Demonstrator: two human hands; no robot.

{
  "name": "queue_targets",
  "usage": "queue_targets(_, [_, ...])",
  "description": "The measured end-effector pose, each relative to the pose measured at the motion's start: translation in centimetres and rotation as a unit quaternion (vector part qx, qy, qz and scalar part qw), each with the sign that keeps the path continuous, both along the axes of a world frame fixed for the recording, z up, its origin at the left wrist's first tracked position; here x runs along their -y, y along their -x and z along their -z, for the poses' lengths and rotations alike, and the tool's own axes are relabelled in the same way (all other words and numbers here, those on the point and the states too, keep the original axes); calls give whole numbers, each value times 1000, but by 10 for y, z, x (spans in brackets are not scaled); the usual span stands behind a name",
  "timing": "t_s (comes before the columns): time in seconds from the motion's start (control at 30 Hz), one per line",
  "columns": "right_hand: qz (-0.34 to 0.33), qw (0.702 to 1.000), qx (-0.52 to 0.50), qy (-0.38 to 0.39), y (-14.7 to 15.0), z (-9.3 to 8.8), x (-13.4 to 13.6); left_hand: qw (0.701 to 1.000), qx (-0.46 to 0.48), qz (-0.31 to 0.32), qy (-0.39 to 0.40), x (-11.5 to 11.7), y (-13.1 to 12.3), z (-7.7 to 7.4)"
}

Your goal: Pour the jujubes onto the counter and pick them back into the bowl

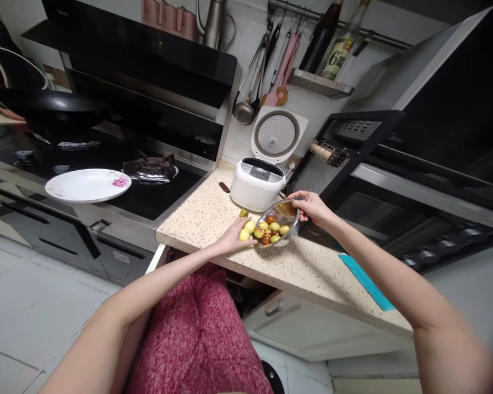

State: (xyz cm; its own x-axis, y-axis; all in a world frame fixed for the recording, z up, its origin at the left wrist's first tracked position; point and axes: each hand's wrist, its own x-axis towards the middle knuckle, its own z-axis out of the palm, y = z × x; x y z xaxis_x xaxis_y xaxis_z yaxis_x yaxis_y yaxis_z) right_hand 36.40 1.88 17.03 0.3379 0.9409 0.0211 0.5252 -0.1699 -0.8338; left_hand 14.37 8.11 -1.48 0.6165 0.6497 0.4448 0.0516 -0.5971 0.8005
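Note:
A metal bowl [291,214] is tilted toward the left on the speckled countertop [197,221], with several small green, yellow and brown fruits [271,227] at its lower lip. My right hand [312,208] grips the bowl's far rim and holds it tipped. My left hand [235,236] is cupped at the bowl's mouth, its fingers curled around yellow-green fruits [246,231]. One green fruit [244,213] lies loose on the counter just behind that hand.
A white rice cooker [257,186] with its lid up stands behind the bowl. Left is a black gas stove [148,180] with a white flowered plate [87,185] at its edge. An oven front [394,202] stands at right, a blue cloth [365,282] on the counter.

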Motion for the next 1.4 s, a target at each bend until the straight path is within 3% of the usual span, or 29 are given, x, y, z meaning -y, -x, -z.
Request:
queue_targets(0.2, [1,1000,19,14,2,-9,-4,999,-10,-32,4,-10,4,0])
queue_targets(0.5, [10,999,36,17,0,-20,-11,980,-84,-180,29,-52,12,-7])
queue_targets(0.73, [11,999,39,17,-3,-20,-16,950,-122,-287,3,-116,26,-16])
queue_targets(0.9, [0,999,35,19,-3,-20,-20,944,-137,-299,24,-155,36,-16])
queue_targets(1.0, [0,999,38,21,-4,-21,-21,957,-140,-254,11,-153,30,-14])
queue_targets(1.17, [1,999,42,2,-6,-23,-22,975,-136,-173,-11,-128,12,-10])
queue_targets(1.4, [5,999,39,-2,-10,-23,-4,976,-104,-191,-1,-117,15,-15])
